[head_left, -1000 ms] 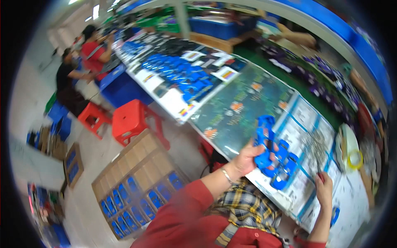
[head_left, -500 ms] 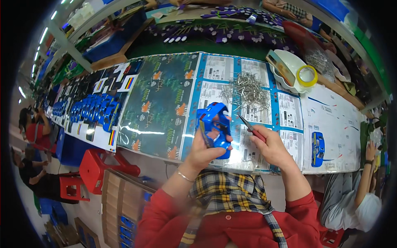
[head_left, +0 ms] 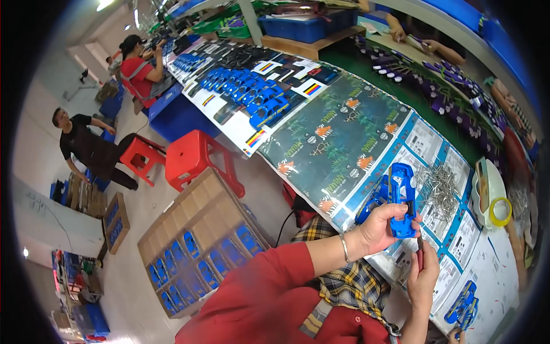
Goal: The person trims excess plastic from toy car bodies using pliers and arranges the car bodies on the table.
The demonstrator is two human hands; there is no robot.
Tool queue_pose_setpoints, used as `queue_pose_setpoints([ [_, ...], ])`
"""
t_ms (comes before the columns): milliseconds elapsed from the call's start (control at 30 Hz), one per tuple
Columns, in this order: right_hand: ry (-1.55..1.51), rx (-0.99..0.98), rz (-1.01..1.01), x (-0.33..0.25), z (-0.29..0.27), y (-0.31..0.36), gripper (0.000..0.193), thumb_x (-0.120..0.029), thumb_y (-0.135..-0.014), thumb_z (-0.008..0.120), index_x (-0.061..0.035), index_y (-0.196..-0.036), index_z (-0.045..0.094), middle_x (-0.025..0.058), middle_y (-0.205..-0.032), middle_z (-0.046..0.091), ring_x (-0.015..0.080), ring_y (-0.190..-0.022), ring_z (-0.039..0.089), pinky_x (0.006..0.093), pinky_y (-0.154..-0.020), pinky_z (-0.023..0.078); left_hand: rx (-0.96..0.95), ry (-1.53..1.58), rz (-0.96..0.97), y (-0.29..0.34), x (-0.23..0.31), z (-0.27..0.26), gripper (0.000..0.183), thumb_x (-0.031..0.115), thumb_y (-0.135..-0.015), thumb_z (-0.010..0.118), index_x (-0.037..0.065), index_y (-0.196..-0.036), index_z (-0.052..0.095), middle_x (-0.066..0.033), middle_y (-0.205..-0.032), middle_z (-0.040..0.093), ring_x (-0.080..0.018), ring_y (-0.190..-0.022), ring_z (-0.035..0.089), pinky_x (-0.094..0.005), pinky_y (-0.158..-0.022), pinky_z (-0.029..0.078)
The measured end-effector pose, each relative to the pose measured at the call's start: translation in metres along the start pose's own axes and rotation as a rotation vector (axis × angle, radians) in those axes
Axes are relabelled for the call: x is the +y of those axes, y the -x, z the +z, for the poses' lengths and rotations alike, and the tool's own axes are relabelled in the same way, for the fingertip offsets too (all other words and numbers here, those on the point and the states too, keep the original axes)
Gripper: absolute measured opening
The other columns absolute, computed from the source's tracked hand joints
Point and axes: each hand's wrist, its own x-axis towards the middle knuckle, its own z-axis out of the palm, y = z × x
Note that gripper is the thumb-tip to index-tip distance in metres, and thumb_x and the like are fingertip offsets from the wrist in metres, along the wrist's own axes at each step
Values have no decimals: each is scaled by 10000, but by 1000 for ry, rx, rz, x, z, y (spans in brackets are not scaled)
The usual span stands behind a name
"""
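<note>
A blue toy car body shell point(head_left: 403, 178) is held upright by my left hand point(head_left: 378, 229), its thumb across the shell's lower part. My right hand point(head_left: 423, 281) is closed around a slim red-handled tool point(head_left: 420, 258), just below the shell. The tool's tip is hidden at the shell's lower end, so I cannot tell whether it touches. Behind my left hand, another blue car shell point(head_left: 372, 198) rests over the printed sheet. Just right of the held shell lies a heap of small metal pins or screws point(head_left: 440, 192).
A white scalloped dish point(head_left: 487, 183) carries a yellow tape roll point(head_left: 500, 212). Rows of blue car shells point(head_left: 246, 89) line the table's far left. On the floor are red stools point(head_left: 195, 155) and a partitioned carton point(head_left: 172, 209). Another person's hand point(head_left: 456, 336) is near two shells at lower right.
The view has swung left, bringing the carton and co-workers into fuller sight. The held shell now stands upright, and my right hand has brought the tool to its lower end.
</note>
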Motion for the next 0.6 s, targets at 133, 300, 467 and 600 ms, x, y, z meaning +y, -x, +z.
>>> queue_pose_setpoints([
  [133, -74, -125, 152, -10, -11, 3, 349, -92, -847, 616, 53, -1155, 542, 211, -926, 563, 364, -842, 567, 398, -766, 456, -30, -124, 14, 2, 4, -1, 366, 177, -837, 593, 23, -1160, 512, -178, -1011, 638, -267, -815, 669, -429, -788, 546],
  [300, -172, -186, 174, -8, -19, -2, 392, -165, -855, 611, 73, -1157, 535, 234, -993, 580, 389, -916, 570, 399, -818, 453, -42, -562, 175, 16, 27, -13, 501, 105, -762, 599, 3, -1223, 429, -171, -1032, 600, -278, -883, 661, -415, -803, 552],
  [467, -230, -352, 168, -14, -23, -14, 379, -232, -883, 594, 40, -1143, 543, 219, -973, 582, 386, -910, 572, 415, -793, 459, -136, -654, 193, 27, 49, -11, 587, 165, -742, 677, -20, -1235, 417, -208, -1027, 595, -291, -878, 664, -428, -808, 559],
  [600, -237, -369, 137, -12, -23, -12, 378, -238, -886, 595, 35, -1143, 544, 211, -963, 583, 386, -905, 573, 427, -790, 464, -169, -676, 185, 30, 48, -15, 598, 163, -741, 680, -21, -1246, 416, -212, -1039, 598, -286, -852, 666, -431, -792, 562],
])
